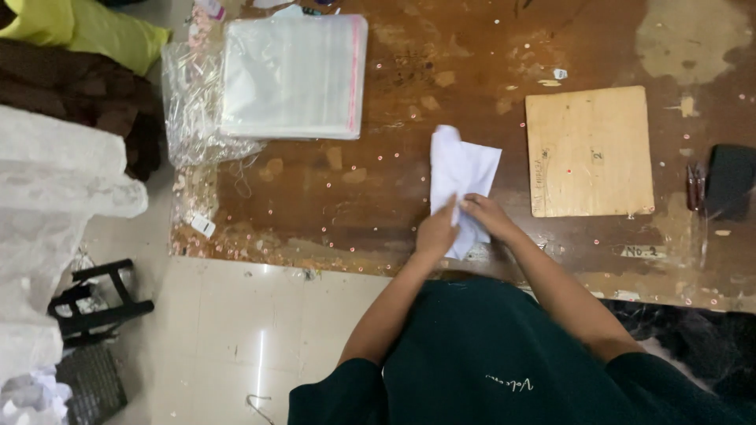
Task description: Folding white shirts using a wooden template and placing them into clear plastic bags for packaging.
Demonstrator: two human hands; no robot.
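A white folded piece of cloth or paper [461, 171] lies on the worn brown table [378, 197] near its front edge. My left hand [438, 230] rests on its lower left part with the fingers pressed down. My right hand [487, 215] pinches its lower edge just to the right of the left hand. Both hands touch the white piece, and its bottom corner is hidden beneath them.
A stack of clear plastic bags [293, 75] lies at the table's back left, beside crumpled clear plastic [189, 110]. A square wooden board [589, 151] sits right of the hands. A dark object [731, 179] is at far right. White lace fabric [47, 205] piles at left.
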